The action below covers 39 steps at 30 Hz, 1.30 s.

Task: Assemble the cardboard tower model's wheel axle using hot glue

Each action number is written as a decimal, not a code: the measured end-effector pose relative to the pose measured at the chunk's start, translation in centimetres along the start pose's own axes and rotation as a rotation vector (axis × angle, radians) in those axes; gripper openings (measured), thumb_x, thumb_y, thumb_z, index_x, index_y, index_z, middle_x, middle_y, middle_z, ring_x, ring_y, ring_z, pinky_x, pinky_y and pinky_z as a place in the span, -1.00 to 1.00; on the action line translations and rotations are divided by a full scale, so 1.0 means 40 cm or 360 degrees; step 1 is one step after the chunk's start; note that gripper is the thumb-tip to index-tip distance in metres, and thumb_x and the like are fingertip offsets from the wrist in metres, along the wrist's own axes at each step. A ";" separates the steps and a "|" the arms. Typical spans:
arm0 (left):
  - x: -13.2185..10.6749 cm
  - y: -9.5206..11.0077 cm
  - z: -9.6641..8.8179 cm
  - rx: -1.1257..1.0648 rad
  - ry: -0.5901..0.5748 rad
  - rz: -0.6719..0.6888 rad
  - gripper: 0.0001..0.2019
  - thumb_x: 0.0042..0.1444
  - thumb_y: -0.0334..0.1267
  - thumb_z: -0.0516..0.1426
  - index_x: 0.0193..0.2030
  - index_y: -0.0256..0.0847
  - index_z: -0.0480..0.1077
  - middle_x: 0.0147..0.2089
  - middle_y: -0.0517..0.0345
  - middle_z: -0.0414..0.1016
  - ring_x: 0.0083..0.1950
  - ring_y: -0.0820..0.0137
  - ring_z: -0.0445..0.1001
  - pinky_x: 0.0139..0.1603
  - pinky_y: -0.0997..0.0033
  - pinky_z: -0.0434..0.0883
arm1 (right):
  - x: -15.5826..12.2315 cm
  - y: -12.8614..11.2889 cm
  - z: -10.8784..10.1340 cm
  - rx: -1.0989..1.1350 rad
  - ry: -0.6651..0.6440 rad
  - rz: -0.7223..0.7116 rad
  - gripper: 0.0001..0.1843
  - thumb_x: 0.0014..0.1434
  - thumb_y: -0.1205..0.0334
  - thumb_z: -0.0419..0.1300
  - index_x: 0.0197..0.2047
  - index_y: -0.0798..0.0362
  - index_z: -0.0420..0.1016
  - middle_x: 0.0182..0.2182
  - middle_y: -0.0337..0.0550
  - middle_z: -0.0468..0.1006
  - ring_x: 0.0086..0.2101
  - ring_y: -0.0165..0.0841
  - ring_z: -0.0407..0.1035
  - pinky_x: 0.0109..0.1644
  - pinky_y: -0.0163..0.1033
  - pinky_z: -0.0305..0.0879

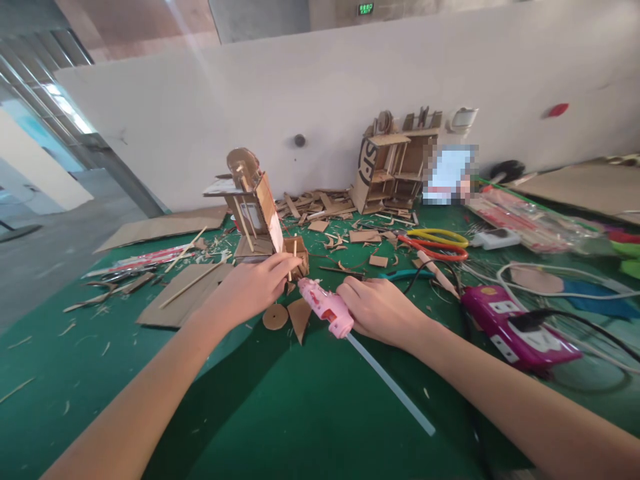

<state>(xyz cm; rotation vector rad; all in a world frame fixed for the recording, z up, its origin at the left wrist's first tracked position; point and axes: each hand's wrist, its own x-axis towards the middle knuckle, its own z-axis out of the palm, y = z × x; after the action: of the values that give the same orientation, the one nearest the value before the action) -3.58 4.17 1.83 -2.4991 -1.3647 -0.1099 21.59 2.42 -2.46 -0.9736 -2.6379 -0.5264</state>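
Pink plastic fills my right hand [380, 310]: it is closed around the handle of a small glue gun [327, 310], nozzle pointing left toward my other hand. The gun lies low, almost on the green mat [300, 427], probably so the tip stays steady at the height of the cardboard. A clear glue stick [390, 385] pokes out of the back and trails across the mat toward me.

My left hand [253, 287] reaches forward with the fingers stretched long and nearly flat. Their tips meet a small cardboard box [299, 257] at the foot of a tall cardboard model [253, 203], apparently bracing it near the nozzle. Whether they pinch it or only press against it, I cannot tell.

Just below the nozzle lie a cardboard disc [275, 317] and a cardboard triangle [300, 319], loose on the mat and within easy reach. To the left sits a flat cardboard sheet [183, 300] with a thin wooden stick across it.

To my right a purple power strip [520, 328] holds a black plug, close enough for a cord. Beyond it lie scissors [435, 243] with yellow and red handles. A second cardboard model [393, 167] stands against the pale wall amid offcuts.
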 end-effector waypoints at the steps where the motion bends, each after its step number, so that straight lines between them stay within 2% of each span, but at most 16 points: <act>1: 0.000 -0.001 0.001 0.0003 0.0004 0.0002 -0.61 0.27 -0.32 -0.09 0.22 -0.03 0.15 0.23 0.08 0.36 -0.26 0.36 0.56 -0.35 0.42 0.36 | 0.000 0.000 0.000 0.0001 0.0000 0.0000 -0.80 0.28 0.24 0.00 -0.33 0.13 0.34 -0.43 -0.12 0.42 -0.54 -0.40 0.23 -0.48 -0.24 -0.12; 8: -0.001 -0.003 0.006 0.0104 -0.0007 0.0005 -0.65 0.30 -0.26 -0.09 0.22 -0.08 0.11 0.25 0.07 0.34 -0.36 0.34 0.54 -0.48 0.39 0.27 | 0.001 -0.002 -0.001 -0.0021 -0.0022 0.0020 -0.82 0.27 0.25 0.01 -0.34 0.12 0.34 -0.43 -0.14 0.42 -0.54 -0.39 0.24 -0.49 -0.22 -0.13; 12: -0.002 -0.004 0.002 0.0059 -0.0022 -0.0007 -0.62 0.30 -0.22 -0.07 0.24 -0.04 0.08 0.24 0.10 0.35 -0.34 0.33 0.55 -0.46 0.39 0.28 | 0.000 -0.002 -0.002 -0.0019 -0.0027 0.0021 -0.82 0.27 0.24 0.02 -0.33 0.12 0.35 -0.42 -0.13 0.42 -0.52 -0.38 0.25 -0.49 -0.22 -0.14; 15: -0.003 -0.006 -0.001 -0.0012 -0.0022 -0.0004 -0.57 0.28 -0.28 -0.08 0.28 0.01 0.04 0.26 0.12 0.33 -0.29 0.34 0.56 -0.41 0.40 0.32 | 0.000 -0.001 -0.002 -0.0012 -0.0038 0.0039 -0.82 0.27 0.23 0.02 -0.32 0.12 0.35 -0.41 -0.13 0.42 -0.52 -0.38 0.25 -0.49 -0.21 -0.14; 20: -0.004 -0.008 -0.002 -0.0004 -0.0021 -0.0010 -0.61 0.29 -0.29 -0.11 0.24 0.01 0.08 0.27 0.18 0.32 -0.31 0.32 0.56 -0.43 0.37 0.31 | 0.000 -0.001 -0.003 0.0003 -0.0049 0.0048 -0.81 0.27 0.23 0.02 -0.33 0.12 0.35 -0.41 -0.13 0.43 -0.52 -0.38 0.25 -0.49 -0.22 -0.16; 28: -0.003 -0.012 0.005 0.0127 -0.0037 0.0006 -0.62 0.30 -0.23 -0.08 0.25 -0.10 0.05 0.18 0.06 0.41 -0.35 0.28 0.55 -0.49 0.36 0.27 | 0.001 -0.002 -0.006 0.0001 -0.0048 0.0044 -0.80 0.27 0.23 0.02 -0.34 0.12 0.35 -0.42 -0.13 0.43 -0.54 -0.39 0.25 -0.49 -0.22 -0.16; 30: -0.004 -0.011 0.004 0.0131 -0.0035 0.0007 -0.58 0.30 -0.25 -0.08 0.28 -0.08 0.02 0.18 0.06 0.42 -0.35 0.30 0.55 -0.48 0.37 0.27 | 0.002 -0.002 -0.007 0.0007 -0.0037 0.0061 -0.81 0.27 0.24 0.02 -0.34 0.13 0.35 -0.42 -0.13 0.44 -0.54 -0.40 0.25 -0.49 -0.22 -0.17; 33: -0.006 -0.009 -0.001 0.0115 -0.0019 0.0048 -0.50 0.27 -0.33 -0.08 0.33 0.03 -0.05 0.27 0.11 0.32 -0.36 0.36 0.54 -0.47 0.40 0.28 | 0.002 -0.001 -0.006 0.0013 -0.0029 0.0067 -0.82 0.26 0.23 0.04 -0.35 0.12 0.35 -0.43 -0.14 0.44 -0.55 -0.40 0.25 -0.50 -0.22 -0.19; 36: -0.006 -0.009 -0.004 0.0112 -0.0038 0.0088 -0.49 0.24 -0.38 -0.08 0.31 0.03 0.02 0.30 0.11 0.27 -0.34 0.40 0.53 -0.44 0.43 0.30 | 0.002 -0.001 -0.003 0.0003 -0.0024 0.0056 -0.82 0.25 0.22 0.05 -0.36 0.11 0.35 -0.44 -0.15 0.43 -0.56 -0.40 0.24 -0.50 -0.21 -0.20; 39: -0.005 -0.011 -0.003 0.0102 -0.0050 0.0091 -0.51 0.21 -0.41 -0.07 0.28 -0.02 0.08 0.27 0.05 0.30 -0.28 0.38 0.54 -0.39 0.45 0.32 | 0.002 -0.001 -0.002 0.0001 -0.0013 0.0069 -0.83 0.25 0.24 0.04 -0.34 0.12 0.36 -0.43 -0.15 0.44 -0.55 -0.40 0.23 -0.50 -0.21 -0.20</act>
<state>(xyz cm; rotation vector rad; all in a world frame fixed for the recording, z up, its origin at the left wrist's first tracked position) -4.02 4.20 1.99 -2.4940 -1.2867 -0.0143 21.53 2.40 -2.38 -1.0319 -2.6175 -0.5125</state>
